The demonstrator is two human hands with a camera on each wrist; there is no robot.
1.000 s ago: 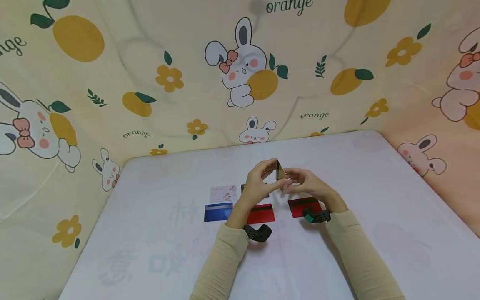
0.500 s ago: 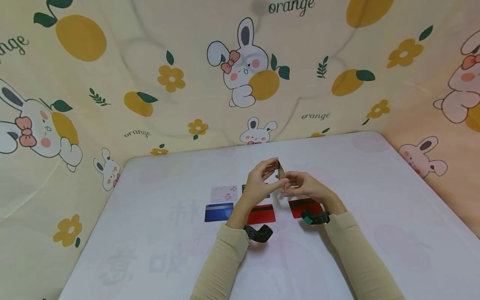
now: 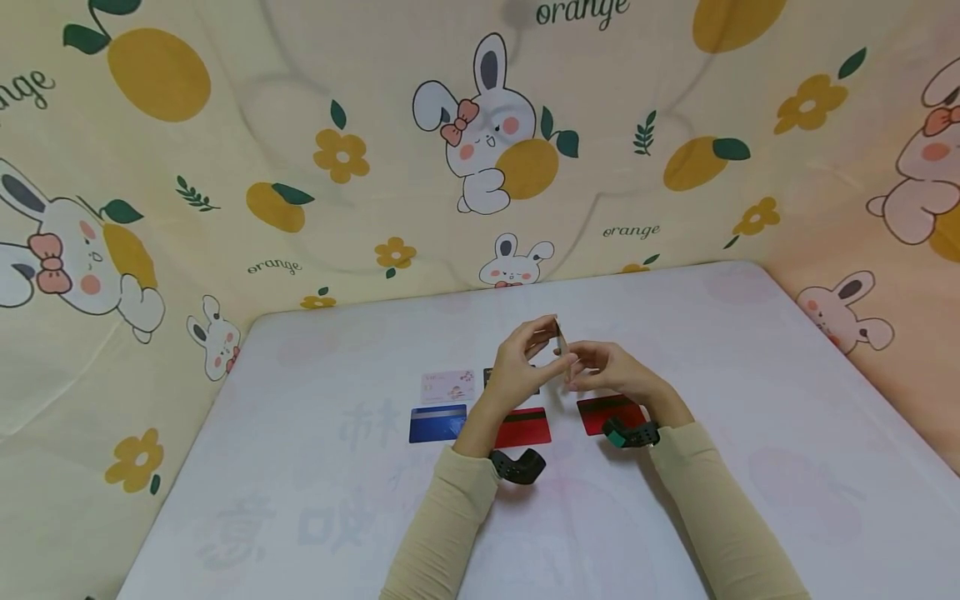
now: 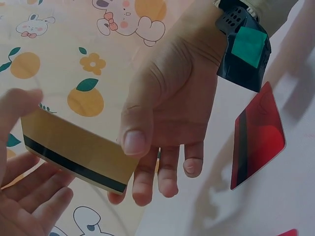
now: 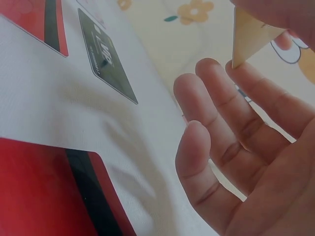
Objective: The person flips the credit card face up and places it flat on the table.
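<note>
Both hands pinch a gold card with a dark stripe (image 4: 78,150), raised above the white table. My left hand (image 3: 517,364) holds one end between thumb and fingers. At the other end, the thumb and index finger of my right hand (image 3: 615,372) grip it, with the remaining fingers loosely spread in the right wrist view. From the head the card appears nearly edge-on. Below lie a red card (image 3: 522,428) partly behind my left wrist, and another red card (image 3: 600,414) under my right wrist. A dark VIP card (image 5: 106,56) is mostly hidden by my left hand in the head view.
A pale pink card (image 3: 447,387) and a blue card (image 3: 437,423) lie left of my left hand. Each wrist wears a black camera strap. Behind the white table (image 3: 315,467) hangs a cloth (image 3: 360,83) printed with rabbits and oranges.
The gold card has turned slightly, showing less of its face to the head view. My right hand has shifted a little lower; the left has barely moved.
</note>
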